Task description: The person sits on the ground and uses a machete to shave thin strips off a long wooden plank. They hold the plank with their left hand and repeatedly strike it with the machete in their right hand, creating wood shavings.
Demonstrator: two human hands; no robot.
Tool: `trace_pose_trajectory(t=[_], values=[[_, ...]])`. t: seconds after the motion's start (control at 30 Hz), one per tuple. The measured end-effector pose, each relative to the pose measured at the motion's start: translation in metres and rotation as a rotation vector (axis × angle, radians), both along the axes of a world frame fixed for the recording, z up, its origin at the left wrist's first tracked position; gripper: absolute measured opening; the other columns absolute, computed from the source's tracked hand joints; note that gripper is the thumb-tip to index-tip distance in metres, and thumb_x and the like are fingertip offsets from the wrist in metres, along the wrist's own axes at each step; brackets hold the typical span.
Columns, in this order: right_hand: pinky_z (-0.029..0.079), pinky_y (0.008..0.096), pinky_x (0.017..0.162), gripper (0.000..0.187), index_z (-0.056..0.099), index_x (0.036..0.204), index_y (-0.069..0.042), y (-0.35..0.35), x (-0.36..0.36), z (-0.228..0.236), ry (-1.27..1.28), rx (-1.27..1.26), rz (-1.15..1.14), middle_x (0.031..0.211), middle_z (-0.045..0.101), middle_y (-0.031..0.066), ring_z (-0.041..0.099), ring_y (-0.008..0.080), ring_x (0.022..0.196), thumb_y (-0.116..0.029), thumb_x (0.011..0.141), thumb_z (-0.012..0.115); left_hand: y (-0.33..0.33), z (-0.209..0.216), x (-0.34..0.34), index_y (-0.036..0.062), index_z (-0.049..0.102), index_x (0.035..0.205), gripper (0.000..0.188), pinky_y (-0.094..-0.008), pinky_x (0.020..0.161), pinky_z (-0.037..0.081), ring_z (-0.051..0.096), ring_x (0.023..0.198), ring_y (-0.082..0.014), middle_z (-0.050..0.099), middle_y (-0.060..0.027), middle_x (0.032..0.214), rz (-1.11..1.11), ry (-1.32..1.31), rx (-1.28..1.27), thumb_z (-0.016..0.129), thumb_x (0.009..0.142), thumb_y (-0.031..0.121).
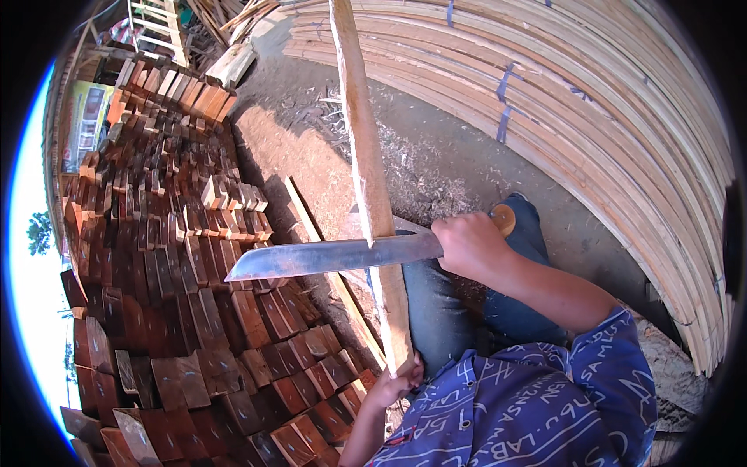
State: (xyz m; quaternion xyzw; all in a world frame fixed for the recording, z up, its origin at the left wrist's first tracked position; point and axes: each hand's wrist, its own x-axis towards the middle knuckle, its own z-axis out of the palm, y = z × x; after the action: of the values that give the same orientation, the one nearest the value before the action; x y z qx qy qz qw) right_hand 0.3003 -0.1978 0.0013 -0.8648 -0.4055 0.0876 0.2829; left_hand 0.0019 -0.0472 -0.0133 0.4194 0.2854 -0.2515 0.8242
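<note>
- Dirt ground ahead of both hands
- White-lettered blue shirt behind them
- Right hand closed around machete, blade pointing left
- Left hand gripping near end of wooden strip, running forward

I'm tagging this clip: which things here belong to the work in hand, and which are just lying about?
In use:
- machete, in the right hand
- pole, its lower end in the left hand

Apparently lying about:
- stacked blocks
- bundled strips
- batten on the ground
</note>
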Motion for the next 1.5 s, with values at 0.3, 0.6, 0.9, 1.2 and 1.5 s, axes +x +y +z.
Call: trace_pose_trajectory(t=[0.3, 0.6, 0.9, 1.2, 1.5], values=[[0.055, 0.0487, 0.073, 0.021, 0.070, 0.081, 0.000, 0.001, -0.009, 0.006, 0.367, -0.045, -0.038, 0.077, 0.068, 0.0213, 0.068, 0.0389, 0.075, -0.017, 0.069, 0.073, -0.002, 0.009, 0.010, 0.0058, 0.044, 0.110, 0.049, -0.0279, 0.063, 0.037, 0.044, 0.072, -0.0151, 0.041, -0.0037, 0.083, -0.050, 0.020, 0.074, 0.054, 0.063, 0.009], [0.053, 0.0429, 0.061, 0.012, 0.064, 0.074, -0.003, 0.004, -0.025, -0.009, 0.009, 0.028, 0.151, 0.070, 0.067, 0.0152, 0.068, 0.0315, 0.068, -0.013, 0.067, 0.066, 0.002, 0.004, 0.005, 0.0065, 0.044, 0.110, 0.050, -0.0273, 0.064, 0.037, 0.045, 0.072, -0.0145, 0.041, -0.0024, 0.083, -0.032, -0.021, -0.002, 0.053, 0.061, 0.012], [0.052, 0.0371, 0.057, 0.006, 0.058, 0.068, -0.007, 0.013, -0.026, -0.013, -0.304, 0.132, 0.162, 0.064, 0.063, 0.0113, 0.066, 0.0260, 0.062, -0.011, 0.072, 0.060, 0.002, 0.006, 0.005, 0.0052, 0.045, 0.111, 0.054, -0.0279, 0.068, 0.039, 0.045, 0.075, -0.0151, 0.043, -0.0032, 0.086, -0.020, 0.029, -0.016, 0.056, 0.059, 0.013], [0.054, 0.0459, 0.067, 0.015, 0.066, 0.081, -0.004, 0.008, 0.044, 0.002, -0.056, -0.087, -0.231, 0.070, 0.067, 0.0169, 0.069, 0.0356, 0.070, -0.014, 0.071, 0.068, 0.004, -0.001, 0.001, 0.0049, 0.046, 0.108, 0.050, -0.0286, 0.067, 0.041, 0.047, 0.074, -0.0144, 0.043, -0.0017, 0.085, -0.064, 0.005, -0.012, 0.056, 0.059, 0.014], [0.054, 0.0432, 0.060, 0.009, 0.065, 0.074, -0.003, 0.005, -0.010, -0.007, -0.085, 0.035, 0.041, 0.069, 0.067, 0.0152, 0.069, 0.0310, 0.064, -0.010, 0.070, 0.062, 0.001, 0.003, 0.000, 0.0056, 0.044, 0.108, 0.054, -0.0294, 0.067, 0.040, 0.045, 0.073, -0.0141, 0.042, -0.0027, 0.084, -0.034, 0.031, -0.044, 0.055, 0.056, 0.015]])
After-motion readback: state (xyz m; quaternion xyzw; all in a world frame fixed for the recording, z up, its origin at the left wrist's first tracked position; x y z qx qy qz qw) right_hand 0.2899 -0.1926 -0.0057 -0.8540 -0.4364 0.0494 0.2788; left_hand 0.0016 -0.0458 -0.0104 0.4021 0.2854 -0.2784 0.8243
